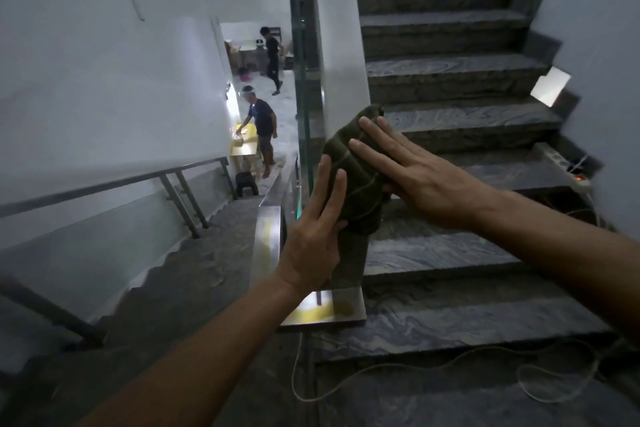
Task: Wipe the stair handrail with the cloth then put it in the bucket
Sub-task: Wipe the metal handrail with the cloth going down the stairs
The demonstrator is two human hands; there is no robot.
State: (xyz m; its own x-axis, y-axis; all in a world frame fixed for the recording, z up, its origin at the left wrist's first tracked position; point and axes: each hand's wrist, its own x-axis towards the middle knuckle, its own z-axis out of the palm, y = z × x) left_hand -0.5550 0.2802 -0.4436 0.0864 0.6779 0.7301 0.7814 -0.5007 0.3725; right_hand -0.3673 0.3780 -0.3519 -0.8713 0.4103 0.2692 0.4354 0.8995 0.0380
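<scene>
Both the left hand (311, 246) and the right hand (419, 177) lie flat against a folded dark green cloth (356, 163), fingers straight and slightly spread, the cloth sandwiched between them. It sits over the end of the steel handrail (267, 243); I cannot tell whether they touch. Steps (450, 73) rise behind.

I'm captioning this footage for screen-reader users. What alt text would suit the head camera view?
A left hand and right hand press a dark green cloth between flat fingers at the steel handrail on a dim landing. Stairs rise at right and descend at left toward two people below.
</scene>
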